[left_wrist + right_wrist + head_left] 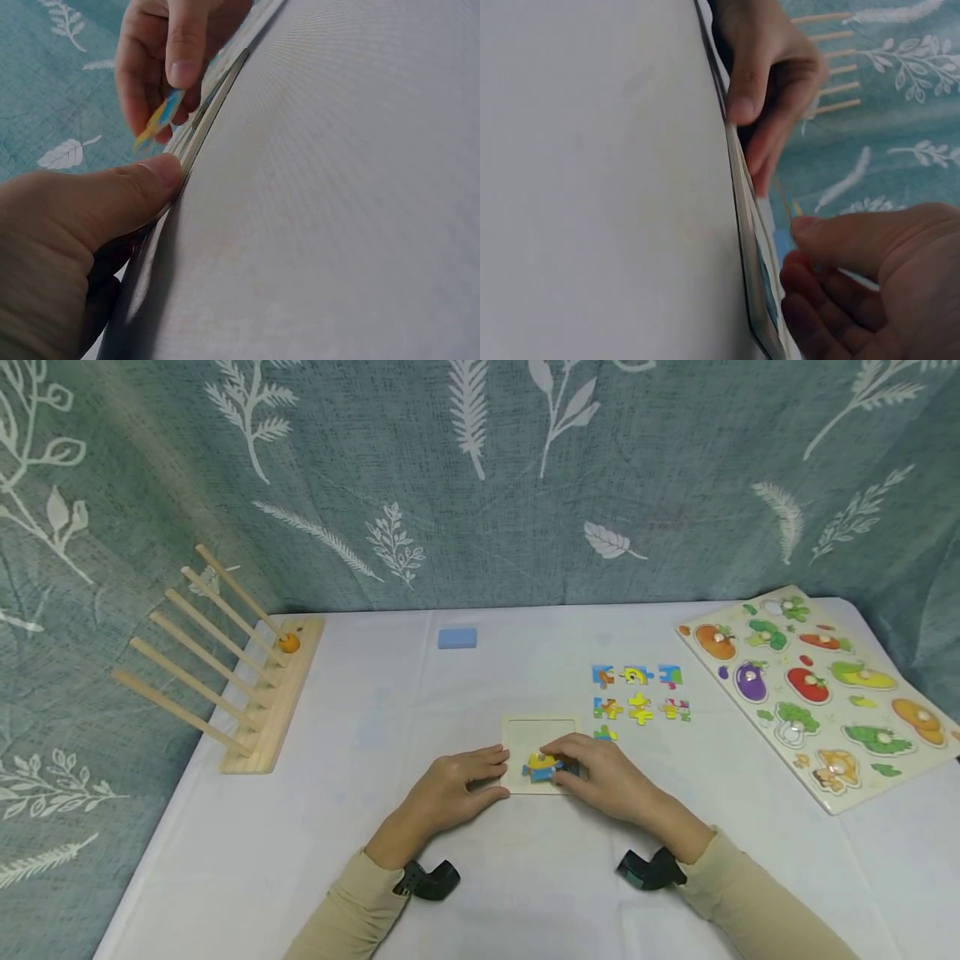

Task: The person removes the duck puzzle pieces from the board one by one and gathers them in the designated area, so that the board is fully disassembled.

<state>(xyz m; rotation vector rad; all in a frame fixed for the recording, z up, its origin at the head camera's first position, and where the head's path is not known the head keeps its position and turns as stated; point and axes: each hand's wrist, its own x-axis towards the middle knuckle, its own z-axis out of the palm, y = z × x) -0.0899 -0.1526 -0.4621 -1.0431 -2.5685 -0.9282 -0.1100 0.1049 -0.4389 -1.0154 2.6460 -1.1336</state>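
Note:
A small square wooden tray puzzle board (pixel 542 728) lies on the white cloth. Straight fingers of my left hand (pixel 459 787) touch its left rim, with the thumb at the near left corner. Over the tray, my right hand (pixel 609 778) pinches a yellow and blue jigsaw piece (pixel 537 768) between thumb and fingers. The piece is tilted above the board in the left wrist view, where its edge (pixel 159 120) shows. Another bluish piece (pixel 766 279) lies in the tray, partly hidden beneath the right hand.
Several loose jigsaw pieces (pixel 640 708) lie in rows beyond the right hand. A vegetable knob puzzle (pixel 821 693) is at the right. At the left stands a wooden peg rack (pixel 266 739) with an orange bead (pixel 288 643). A blue block (pixel 457 638) sits near the back edge.

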